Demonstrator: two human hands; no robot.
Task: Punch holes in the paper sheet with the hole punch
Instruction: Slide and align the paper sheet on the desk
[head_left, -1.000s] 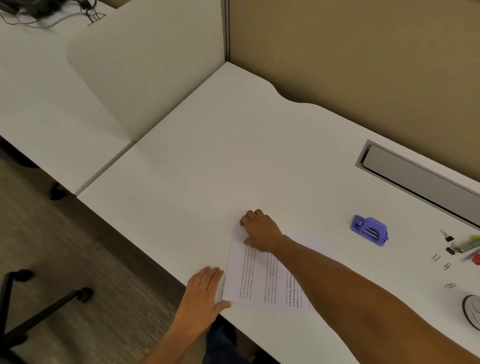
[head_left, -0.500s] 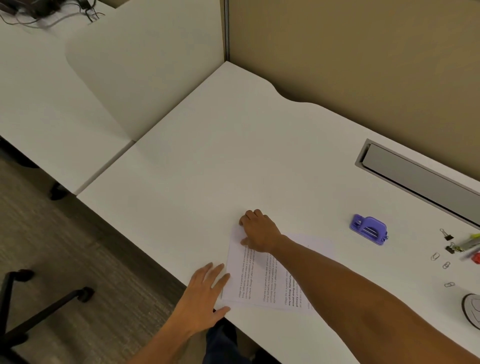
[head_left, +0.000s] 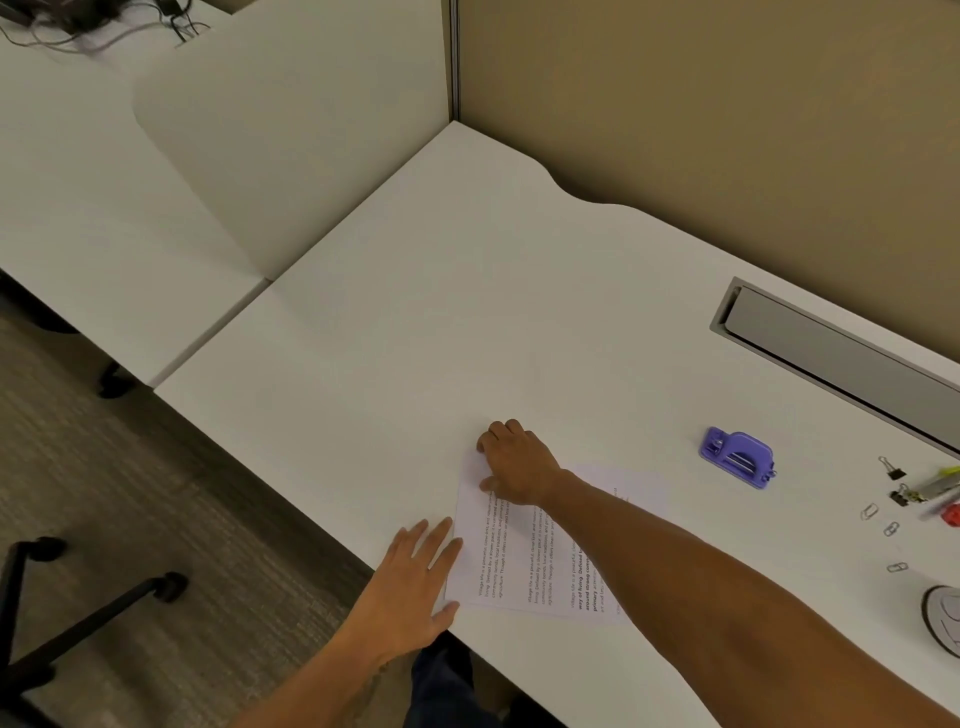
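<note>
A printed paper sheet (head_left: 524, 561) lies on the white desk (head_left: 441, 338) near its front edge. My right hand (head_left: 519, 467) sits on the sheet's far left corner, fingers curled over the edge and thumb on the paper. My left hand (head_left: 410, 582) lies flat with straight fingers against the sheet's left edge, its thumb at the near corner. My right forearm covers much of the sheet. A purple hole punch (head_left: 737, 457) stands untouched on the desk, to the right of the paper.
Binder clips (head_left: 892, 467), paper clips (head_left: 891, 529), a highlighter (head_left: 940, 483) and a round object (head_left: 945, 618) lie at the right edge. A grey cable slot (head_left: 831, 353) runs along the beige partition (head_left: 727, 104). A chair base (head_left: 78, 623) stands on the floor at left.
My left hand's fingers shifted slightly against the sheet's left edge. My right hand and the hole punch have stayed in place.
</note>
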